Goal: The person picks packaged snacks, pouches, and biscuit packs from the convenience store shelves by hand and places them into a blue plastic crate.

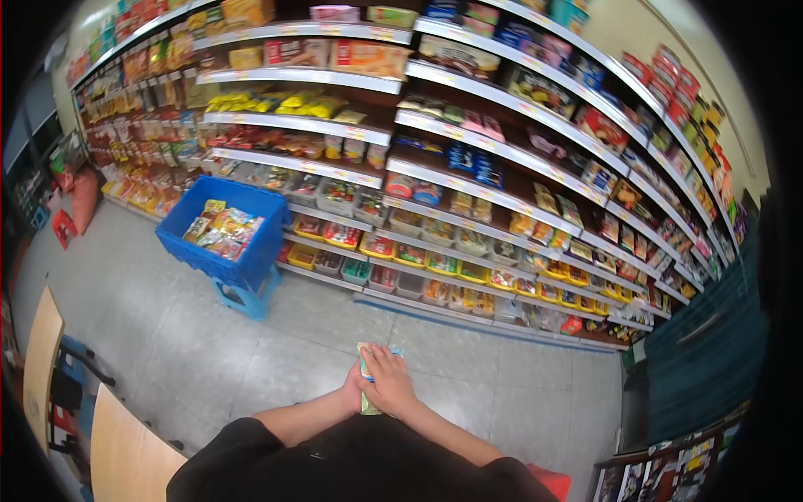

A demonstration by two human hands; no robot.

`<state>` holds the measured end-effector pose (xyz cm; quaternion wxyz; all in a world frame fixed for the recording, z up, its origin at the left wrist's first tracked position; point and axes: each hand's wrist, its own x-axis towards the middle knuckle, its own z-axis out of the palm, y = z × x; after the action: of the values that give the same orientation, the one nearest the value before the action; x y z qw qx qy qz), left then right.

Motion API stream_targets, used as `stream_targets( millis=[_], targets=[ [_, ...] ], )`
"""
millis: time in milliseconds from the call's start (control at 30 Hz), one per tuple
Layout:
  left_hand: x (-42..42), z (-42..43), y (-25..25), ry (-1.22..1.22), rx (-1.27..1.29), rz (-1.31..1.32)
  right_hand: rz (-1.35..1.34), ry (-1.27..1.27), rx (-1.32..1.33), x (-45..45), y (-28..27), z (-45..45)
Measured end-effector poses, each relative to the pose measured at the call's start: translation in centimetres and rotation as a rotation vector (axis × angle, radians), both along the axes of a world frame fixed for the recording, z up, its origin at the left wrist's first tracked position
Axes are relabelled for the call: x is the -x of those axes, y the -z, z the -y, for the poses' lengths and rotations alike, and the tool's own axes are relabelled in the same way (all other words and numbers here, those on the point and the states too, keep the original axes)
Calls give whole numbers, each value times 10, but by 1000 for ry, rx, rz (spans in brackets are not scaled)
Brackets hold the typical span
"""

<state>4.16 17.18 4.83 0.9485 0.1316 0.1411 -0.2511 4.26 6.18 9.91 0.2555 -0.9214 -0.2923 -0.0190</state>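
In front of the black shirt, short of the lowest shelf's front edge (452,313), both hands clasp a packet (369,408): right fingers (383,360) closed over it, left hand (355,388) gripping beneath, fingers mostly hidden. Light, even pressure should avoid crushing it.

Packaging (370,407): pale green, blue — blue crate (203,256) — black shirt (318,468).

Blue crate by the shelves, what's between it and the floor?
In the head view, a light-blue stool stands between the blue crate and the grey floor, holding the crate up.
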Motion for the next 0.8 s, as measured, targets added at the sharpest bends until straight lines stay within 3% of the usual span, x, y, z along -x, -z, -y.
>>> stream_targets(
  millis=[233,333,433,567,633,700,733,800],
  targets=[
    [-2,-137,30,-76,121,89,-52,-78,-47,-14,6,-126],
    [-21,-187,45,88,301,-104,-82,-111,-96,-23,-4,-164],
    [-19,-218,31,161,397,-65,-119,-97,-192,-33,-11,-181],
    [-21,-252,-2,-22,343,66,-25,61,-167,-50,-13,-187],
    [-24,-267,0,-79,276,118,-86,73,-147,-61,14,-186],
    [-29,-282,5,-145,348,46,-845,258,-445,-71,35,-195],
    [-32,-287,7,-161,341,37,-860,246,-443,-79,46,-197],
    [-40,-300,5,-188,247,9,-1500,188,-825,-93,53,-212]
  ],
)
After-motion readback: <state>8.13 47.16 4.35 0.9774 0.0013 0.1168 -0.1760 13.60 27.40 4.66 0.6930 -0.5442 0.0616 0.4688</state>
